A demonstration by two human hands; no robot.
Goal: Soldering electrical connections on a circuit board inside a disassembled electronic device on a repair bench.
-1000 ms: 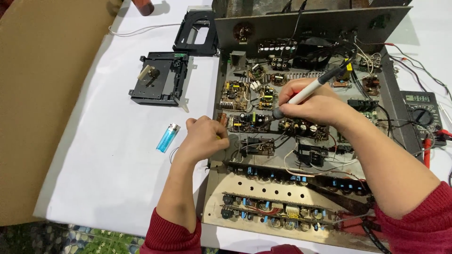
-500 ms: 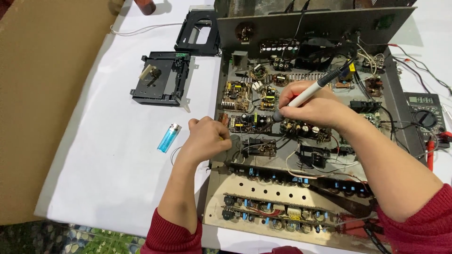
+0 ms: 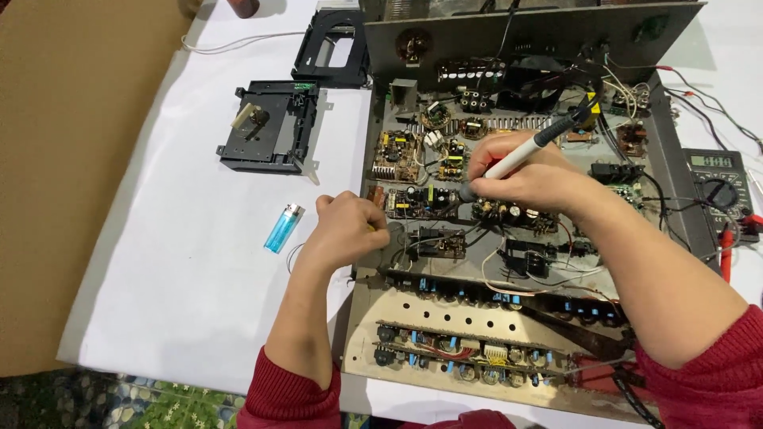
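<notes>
Head view: I've got the right hand (image 3: 531,176) gripping a soldering iron (image 3: 515,161), white body, black grip, tip down on a small circuit board (image 3: 421,200) mid-chassis. Left hand (image 3: 347,229) is clenched at the left edge of the open amplifier chassis (image 3: 668,159); something thin may be pinched in it, can't tell. On the white surface (image 3: 175,278): blue lighter (image 3: 283,228) just left of the left hand, black drive mechanism (image 3: 266,137) further up. Multimeter (image 3: 718,185) sits right of the chassis.

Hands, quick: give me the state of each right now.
Left hand: closed in a loose fist at the chassis edge; anything held is hidden.
Right hand: fingers closed on the soldering iron.
</notes>
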